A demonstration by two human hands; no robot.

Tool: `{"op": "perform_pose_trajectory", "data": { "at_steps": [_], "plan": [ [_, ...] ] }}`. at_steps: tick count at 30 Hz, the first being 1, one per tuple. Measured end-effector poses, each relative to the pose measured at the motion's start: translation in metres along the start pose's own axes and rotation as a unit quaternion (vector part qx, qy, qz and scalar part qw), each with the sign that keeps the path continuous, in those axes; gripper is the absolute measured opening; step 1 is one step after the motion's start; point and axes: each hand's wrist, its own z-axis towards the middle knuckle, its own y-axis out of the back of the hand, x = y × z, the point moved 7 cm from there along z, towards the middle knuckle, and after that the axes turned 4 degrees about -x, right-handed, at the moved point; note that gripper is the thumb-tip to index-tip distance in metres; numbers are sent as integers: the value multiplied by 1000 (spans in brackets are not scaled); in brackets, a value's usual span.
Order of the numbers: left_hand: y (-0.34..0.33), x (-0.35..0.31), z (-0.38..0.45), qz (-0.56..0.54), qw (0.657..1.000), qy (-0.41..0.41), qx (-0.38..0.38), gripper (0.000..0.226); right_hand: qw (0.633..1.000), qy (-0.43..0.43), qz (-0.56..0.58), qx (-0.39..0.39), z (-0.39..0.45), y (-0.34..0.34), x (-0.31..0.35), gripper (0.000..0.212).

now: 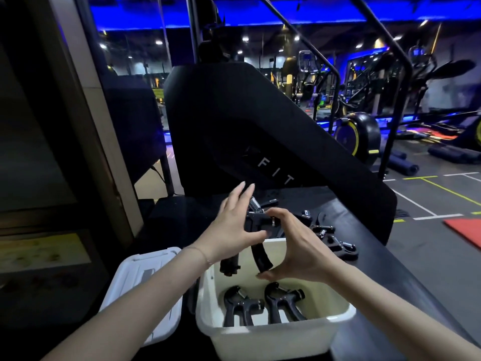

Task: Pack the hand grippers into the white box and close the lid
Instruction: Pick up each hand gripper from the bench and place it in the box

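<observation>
The white box (pixel 273 337) stands open at the near edge of a black surface, with two black hand grippers (pixel 243 304) (pixel 282 300) lying side by side on its floor. Above the box's far rim I hold a third black hand gripper (pixel 261 254) between both hands, its spring end up. My left hand (pixel 234 225) presses its left side with the thumb, fingers stretched out. My right hand (pixel 294 246) curls around its right handle. More loose hand grippers (pixel 335 243) lie on the surface behind the box. The white lid (pixel 145 287) lies to the left of the box.
A large black gym machine (pixel 260 131) rises just behind the surface. A dark wall and door frame (pixel 86 126) stand at the left. To the right lie the gym floor with painted lines, a red mat (pixel 466 230) and exercise bikes.
</observation>
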Motion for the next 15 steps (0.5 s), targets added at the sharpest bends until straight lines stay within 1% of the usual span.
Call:
{"op": "perform_pose_trajectory", "data": {
  "at_steps": [2,4,6,8,11,15],
  "plan": [
    [-2,-6,4,105,994,-15,-13,89,1000,1,7,-6,0,-4,1,108],
    [-2,-7,7,156,987,-3,-28,77,1000,-8,15,-14,0,-7,0,106],
    [-2,-7,8,179,983,2,-42,59,1000,-19,21,-13,-2,-11,-4,103],
    [-4,-6,8,211,977,4,-41,48,999,-22,30,-2,-5,-19,-8,99],
    [-11,-1,10,242,970,10,-19,44,998,-17,53,16,-9,-31,-15,97],
    [-24,8,9,237,971,21,14,40,994,3,94,49,-16,-39,-19,114]
  ]
}}
